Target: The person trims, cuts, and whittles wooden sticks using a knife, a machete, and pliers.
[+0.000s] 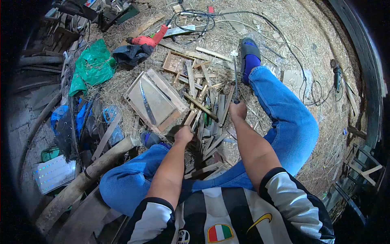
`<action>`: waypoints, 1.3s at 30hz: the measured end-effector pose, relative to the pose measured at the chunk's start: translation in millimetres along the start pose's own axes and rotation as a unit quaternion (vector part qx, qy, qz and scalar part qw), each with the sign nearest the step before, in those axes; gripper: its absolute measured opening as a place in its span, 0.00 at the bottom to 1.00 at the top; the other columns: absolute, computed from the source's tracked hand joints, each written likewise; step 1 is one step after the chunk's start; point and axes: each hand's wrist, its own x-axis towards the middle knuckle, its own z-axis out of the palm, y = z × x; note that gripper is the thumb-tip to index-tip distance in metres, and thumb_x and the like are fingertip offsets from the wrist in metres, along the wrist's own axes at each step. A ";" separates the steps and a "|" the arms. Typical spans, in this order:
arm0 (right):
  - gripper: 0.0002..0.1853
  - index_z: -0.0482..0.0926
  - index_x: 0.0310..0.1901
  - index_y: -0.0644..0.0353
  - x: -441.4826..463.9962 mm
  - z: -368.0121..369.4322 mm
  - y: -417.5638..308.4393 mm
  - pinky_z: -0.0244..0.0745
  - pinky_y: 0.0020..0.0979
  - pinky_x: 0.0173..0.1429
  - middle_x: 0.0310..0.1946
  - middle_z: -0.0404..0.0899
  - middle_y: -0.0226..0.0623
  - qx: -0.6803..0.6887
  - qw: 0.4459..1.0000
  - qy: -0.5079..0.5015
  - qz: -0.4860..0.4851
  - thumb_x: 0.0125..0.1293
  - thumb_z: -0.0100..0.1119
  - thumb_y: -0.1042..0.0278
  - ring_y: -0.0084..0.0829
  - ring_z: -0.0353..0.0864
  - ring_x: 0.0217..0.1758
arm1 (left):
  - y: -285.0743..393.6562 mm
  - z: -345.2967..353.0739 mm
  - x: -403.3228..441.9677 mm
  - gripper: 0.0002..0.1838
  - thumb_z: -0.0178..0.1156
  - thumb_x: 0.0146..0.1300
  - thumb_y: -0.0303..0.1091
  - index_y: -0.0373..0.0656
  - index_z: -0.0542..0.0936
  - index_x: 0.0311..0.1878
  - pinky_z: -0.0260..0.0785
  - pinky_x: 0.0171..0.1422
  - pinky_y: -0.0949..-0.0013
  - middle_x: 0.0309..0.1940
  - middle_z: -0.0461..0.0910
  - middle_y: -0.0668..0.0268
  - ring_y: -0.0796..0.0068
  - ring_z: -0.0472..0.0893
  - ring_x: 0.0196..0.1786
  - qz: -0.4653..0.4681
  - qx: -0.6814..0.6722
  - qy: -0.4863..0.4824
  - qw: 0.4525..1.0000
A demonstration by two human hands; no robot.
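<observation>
My right hand (pixel 238 110) is closed around the dark handle of a screwdriver (pixel 235 77), whose long thin metal shaft points away from me. My left hand (pixel 184 135) is a closed fist against the near end of a short wooden strip (pixel 190 117), apparently gripping it; the fingers are partly hidden. Between and beyond my hands lies a heap of wooden strips (pixel 211 107). Left of the heap, a wooden box (pixel 152 91) rests on the ground, with a knife (pixel 145 99) lying across its top.
A red power tool (pixel 148 40) lies beyond the box beside dark cloth and a green plastic bag (pixel 95 65). A black cable (pixel 268 22) runs across the straw-strewn floor. At right is a dark tool (pixel 336 77); a thick log (pixel 87 179) lies at lower left.
</observation>
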 end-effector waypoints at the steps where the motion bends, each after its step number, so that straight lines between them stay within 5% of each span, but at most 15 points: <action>1: 0.24 0.82 0.45 0.64 -1.6 -3.5 -2.3 0.77 0.51 0.57 0.44 0.85 0.57 0.014 0.999 -0.022 0.025 0.54 0.67 0.51 0.59 0.84 0.50 | -4.4 0.3 3.2 0.17 0.63 0.59 0.43 0.43 0.86 0.46 0.75 0.59 0.50 0.49 0.86 0.51 0.49 0.84 0.55 0.009 0.028 -0.027 0.999; 6: 0.25 0.80 0.48 0.64 14.2 22.6 23.3 0.77 0.50 0.58 0.46 0.84 0.57 -0.024 0.999 0.019 -0.010 0.56 0.69 0.52 0.58 0.84 0.52 | -4.8 -0.7 -6.3 0.18 0.61 0.54 0.36 0.39 0.86 0.46 0.76 0.59 0.50 0.49 0.86 0.49 0.48 0.85 0.54 -0.015 0.049 -0.025 0.998; 14: 0.22 0.79 0.56 0.53 23.2 11.5 21.3 0.77 0.51 0.61 0.52 0.83 0.50 -0.092 0.994 -0.001 0.066 0.60 0.66 0.59 0.54 0.82 0.59 | 37.7 -28.1 -15.2 0.25 0.62 0.64 0.56 0.48 0.85 0.55 0.75 0.63 0.51 0.53 0.84 0.52 0.50 0.83 0.58 -0.021 0.028 0.018 0.999; 20: 0.22 0.77 0.61 0.49 54.1 29.2 40.3 0.78 0.50 0.62 0.53 0.82 0.50 -0.108 0.989 -0.052 0.091 0.65 0.62 0.61 0.52 0.79 0.62 | 28.8 -17.0 -3.8 0.26 0.60 0.66 0.57 0.48 0.84 0.57 0.73 0.63 0.51 0.55 0.83 0.51 0.48 0.82 0.60 -0.013 -0.057 -0.003 0.998; 26: 0.24 0.76 0.57 0.61 53.4 39.3 44.4 0.77 0.49 0.64 0.52 0.83 0.54 -0.124 0.991 -0.002 0.053 0.61 0.65 0.63 0.54 0.82 0.59 | 11.4 -3.1 11.9 0.29 0.57 0.68 0.58 0.49 0.79 0.64 0.71 0.67 0.51 0.59 0.81 0.51 0.49 0.80 0.63 -0.022 -0.059 -0.034 0.997; 29: 0.28 0.71 0.65 0.61 40.4 28.8 33.1 0.77 0.51 0.63 0.58 0.77 0.54 -0.140 0.987 -0.045 0.058 0.64 0.63 0.63 0.52 0.77 0.63 | 11.8 -4.1 12.7 0.29 0.57 0.68 0.58 0.49 0.78 0.65 0.70 0.67 0.51 0.61 0.80 0.51 0.50 0.79 0.64 -0.027 -0.067 -0.033 0.997; 32: 0.28 0.71 0.64 0.62 24.6 33.2 36.1 0.76 0.50 0.64 0.55 0.79 0.56 -0.095 0.992 0.005 -0.080 0.64 0.63 0.64 0.53 0.79 0.61 | 13.0 -2.6 13.4 0.29 0.57 0.68 0.58 0.49 0.78 0.65 0.70 0.68 0.51 0.61 0.80 0.51 0.50 0.79 0.64 -0.028 -0.078 -0.029 0.996; 34: 0.29 0.70 0.64 0.63 20.6 53.8 39.7 0.75 0.49 0.64 0.55 0.80 0.57 -0.170 0.961 -0.193 -0.104 0.63 0.63 0.64 0.56 0.80 0.59 | 9.8 4.8 17.9 0.30 0.57 0.68 0.58 0.49 0.78 0.65 0.70 0.68 0.51 0.61 0.80 0.51 0.50 0.79 0.64 -0.025 -0.085 -0.023 0.996; 35: 0.29 0.70 0.64 0.63 16.4 65.0 43.0 0.75 0.49 0.64 0.55 0.80 0.57 -0.169 0.960 -0.193 -0.109 0.63 0.63 0.64 0.56 0.80 0.59 | 6.0 12.2 18.4 0.28 0.59 0.67 0.56 0.46 0.81 0.60 0.72 0.64 0.51 0.56 0.82 0.48 0.47 0.81 0.60 -0.008 -0.106 0.010 0.994; 37: 0.26 0.75 0.59 0.65 9.6 90.6 54.6 0.75 0.48 0.63 0.53 0.82 0.57 -0.032 0.996 -0.086 0.022 0.61 0.64 0.63 0.57 0.82 0.56 | 5.4 13.9 20.8 0.26 0.61 0.67 0.54 0.42 0.84 0.55 0.73 0.61 0.51 0.51 0.84 0.46 0.45 0.82 0.56 0.007 -0.127 0.048 0.991; 39: 0.23 0.78 0.56 0.65 24.8 116.8 74.6 0.75 0.48 0.62 0.51 0.83 0.58 0.020 0.995 -0.098 0.022 0.61 0.64 0.62 0.57 0.82 0.56 | 8.0 12.8 18.4 0.27 0.62 0.66 0.55 0.39 0.85 0.52 0.73 0.60 0.52 0.49 0.84 0.46 0.45 0.83 0.55 0.036 -0.149 0.046 0.987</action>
